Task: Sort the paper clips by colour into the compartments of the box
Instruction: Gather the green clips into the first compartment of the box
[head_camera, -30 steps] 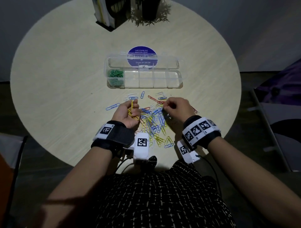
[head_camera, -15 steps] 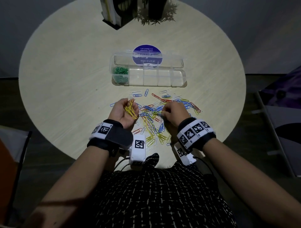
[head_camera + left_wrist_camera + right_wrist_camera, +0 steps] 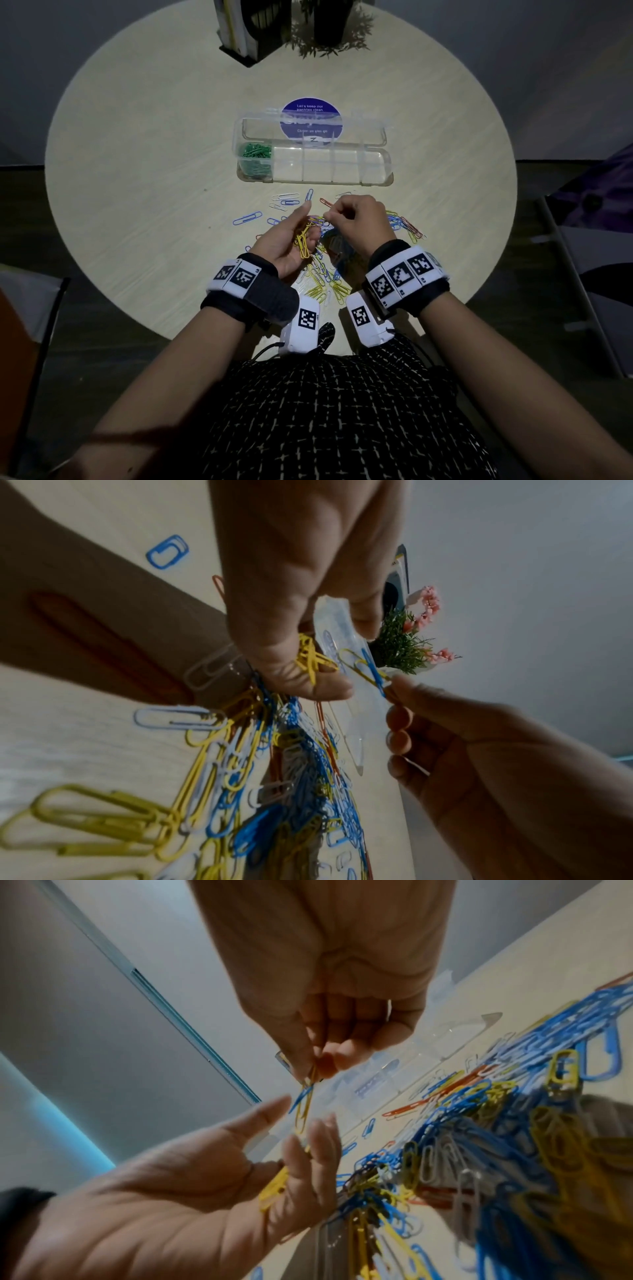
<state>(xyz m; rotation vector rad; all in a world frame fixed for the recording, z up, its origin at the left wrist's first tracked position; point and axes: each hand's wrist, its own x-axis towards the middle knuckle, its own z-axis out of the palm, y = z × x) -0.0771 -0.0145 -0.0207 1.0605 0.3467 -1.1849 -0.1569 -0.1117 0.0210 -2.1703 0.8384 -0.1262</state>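
A clear compartment box lies open mid-table, with green clips in its leftmost compartment and the others bare. A mixed pile of paper clips in blue, yellow, white and red lies in front of it. My left hand, palm up above the pile, holds a bunch of yellow clips under its curled fingers. My right hand pinches a yellow clip with a blue one caught on it, right beside the left fingertips.
The box lid lies flat behind the box, over a round purple sticker. A black holder and a potted plant stand at the table's far edge. Loose clips are scattered left and right of the pile. The table's near edge is below my wrists.
Both hands have risen off the pile. The right hand lifted a yellow clip, with a blue one attached, up to the left hand, which has turned palm up.
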